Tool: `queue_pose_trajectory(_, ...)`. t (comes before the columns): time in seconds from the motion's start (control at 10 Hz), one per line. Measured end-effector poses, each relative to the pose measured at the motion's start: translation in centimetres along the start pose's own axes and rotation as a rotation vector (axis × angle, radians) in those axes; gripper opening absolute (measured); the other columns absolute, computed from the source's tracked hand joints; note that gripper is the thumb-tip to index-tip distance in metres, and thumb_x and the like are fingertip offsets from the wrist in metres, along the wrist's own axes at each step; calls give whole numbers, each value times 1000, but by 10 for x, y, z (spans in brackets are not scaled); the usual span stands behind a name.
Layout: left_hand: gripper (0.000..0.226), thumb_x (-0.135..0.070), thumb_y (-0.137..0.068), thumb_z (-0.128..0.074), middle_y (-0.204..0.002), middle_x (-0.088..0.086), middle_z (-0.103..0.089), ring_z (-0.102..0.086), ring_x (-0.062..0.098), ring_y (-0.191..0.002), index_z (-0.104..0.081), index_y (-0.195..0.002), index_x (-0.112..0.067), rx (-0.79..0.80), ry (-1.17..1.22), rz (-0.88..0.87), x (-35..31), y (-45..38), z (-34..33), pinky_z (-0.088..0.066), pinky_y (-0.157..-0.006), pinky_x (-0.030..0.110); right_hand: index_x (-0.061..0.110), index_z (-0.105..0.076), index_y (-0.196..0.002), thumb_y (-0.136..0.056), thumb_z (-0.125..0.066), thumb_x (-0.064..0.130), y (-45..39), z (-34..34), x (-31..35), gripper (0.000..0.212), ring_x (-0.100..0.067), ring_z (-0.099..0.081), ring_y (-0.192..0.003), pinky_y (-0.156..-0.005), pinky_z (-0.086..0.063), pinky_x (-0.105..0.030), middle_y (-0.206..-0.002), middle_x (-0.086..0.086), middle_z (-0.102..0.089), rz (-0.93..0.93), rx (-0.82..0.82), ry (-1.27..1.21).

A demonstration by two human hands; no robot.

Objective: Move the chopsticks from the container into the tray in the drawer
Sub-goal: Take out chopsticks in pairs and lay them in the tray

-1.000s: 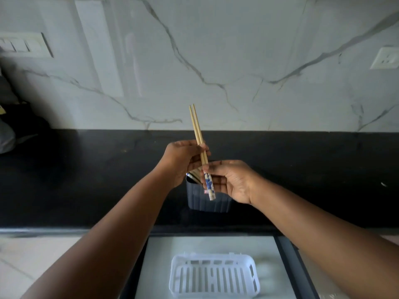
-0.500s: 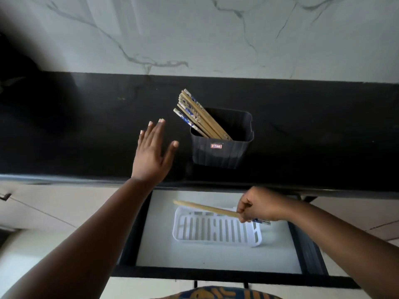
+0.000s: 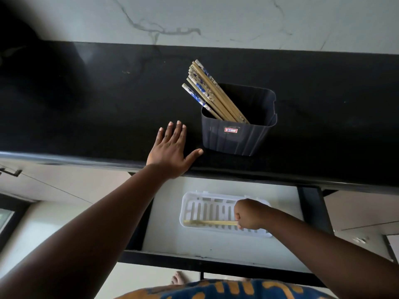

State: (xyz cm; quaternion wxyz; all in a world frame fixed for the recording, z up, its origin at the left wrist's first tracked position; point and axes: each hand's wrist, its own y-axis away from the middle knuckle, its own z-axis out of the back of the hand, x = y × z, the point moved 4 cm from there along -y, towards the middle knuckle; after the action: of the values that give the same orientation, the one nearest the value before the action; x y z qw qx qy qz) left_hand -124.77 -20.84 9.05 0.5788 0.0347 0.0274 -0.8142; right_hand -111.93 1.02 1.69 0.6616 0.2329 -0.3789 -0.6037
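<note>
A dark grey container (image 3: 237, 139) stands on the black counter and holds several wooden chopsticks (image 3: 207, 91) with blue-and-white ends, leaning to the back left. Below it, an open drawer (image 3: 216, 249) holds a white slotted tray (image 3: 207, 203). My right hand (image 3: 250, 214) grips a pair of chopsticks (image 3: 209, 222) by one end and holds them flat along the tray's front part, tips pointing left. My left hand (image 3: 172, 149) lies flat on the counter's front edge, fingers straight, just left of the container.
The black counter (image 3: 108, 104) runs across the view under a marble wall. The drawer's dark frame (image 3: 313, 212) borders the tray on the right and front. A cabinet handle (image 3: 10, 172) shows at the left. My foot (image 3: 179, 278) is on the floor below.
My right hand lowered the pair of chopsticks from above the tray's back edge down onto its front part. My left hand settled flat on the counter edge beside the container.
</note>
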Motion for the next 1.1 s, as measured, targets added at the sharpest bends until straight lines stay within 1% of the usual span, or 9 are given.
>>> queue_pose_trajectory(0.1, 95, -79, -84, -4, -163, 3, 5, 14, 17, -148, -3, -154, -14, -5, 5, 2, 1, 0, -1, 14, -118, 36, -3, -66, -110, -90, -58, 13, -7, -9, 1, 27, -26, -67, -96, -86, -52, -36, -114, -17, -69, -3, 33, 14)
queue_pose_trajectory(0.2, 95, -79, -85, -5, -163, 2, 4, 13, 17, -148, -3, -154, -14, -12, 9, 1, 1, -1, -2, 13, -118, 36, -2, -65, -113, -92, -60, 17, -8, -14, 0, 29, -26, -61, -112, -94, -49, -34, -121, -15, -66, -9, 72, 69)
queue_pose_trajectory(0.3, 95, -79, -85, -6, -163, 2, 3, 12, 17, -148, -4, -154, -15, -22, 17, -6, 2, -1, -2, 12, -118, 36, 1, -65, -98, -92, -60, 15, -9, -15, -1, 16, -24, -62, -107, -82, -47, -27, -118, -12, -68, -8, 95, 92)
queue_pose_trajectory(0.5, 95, -80, -85, -5, -162, 2, 4, 13, 17, -148, -3, -154, -15, -25, 16, -10, 2, -1, -3, 13, -117, 35, 15, -49, -63, -91, -61, 15, -12, -18, -4, 31, -19, -53, -84, -62, -39, -24, -75, 0, -57, 6, 95, 106)
queue_pose_trajectory(0.6, 95, -81, -84, -5, -162, 2, 4, 13, 17, -148, -3, -154, -16, -23, 18, -13, 3, -1, -5, 14, -117, 35, 18, -67, -98, -86, -65, 18, -16, -20, -7, 12, -17, -60, -101, -83, -48, -28, -103, 4, -67, 9, 19, 57)
queue_pose_trajectory(0.7, 95, -81, -84, -5, -162, 2, 4, 14, 17, -148, -3, -154, -16, -25, 17, -14, 3, -1, -5, 14, -117, 35, 21, -64, -110, -87, -63, 18, -15, -21, -8, 24, -14, -59, -104, -88, -46, -28, -112, 5, -66, 9, -38, 30)
queue_pose_trajectory(0.9, 96, -81, -84, -4, -162, 2, 5, 14, 17, -147, -3, -154, -16, -28, 19, -14, 3, -1, -6, 15, -116, 35, 24, -67, -106, -90, -48, 9, -11, -25, -9, 28, -14, -61, -102, -87, -48, -26, -111, 6, -66, 21, -71, 61)
queue_pose_trajectory(1.0, 96, -81, -84, -4, -162, 2, 5, 15, 17, -147, -2, -154, -16, -29, 23, -20, 4, -2, -6, 15, -116, 35, 29, -67, -106, -90, -45, 9, -3, -16, -9, 33, -13, -63, -90, -84, -51, -25, -102, 8, -66, 16, -101, 24)
queue_pose_trajectory(1.1, 95, -81, -84, -3, -162, 1, 7, 16, 16, -147, -1, -154, -17, -24, 27, -27, 4, -2, -5, 15, -116, 35, 25, -62, -115, -90, -53, 15, 10, 6, -5, 29, -17, -59, -95, -81, -50, -29, -114, 1, -61, 40, -120, -58)
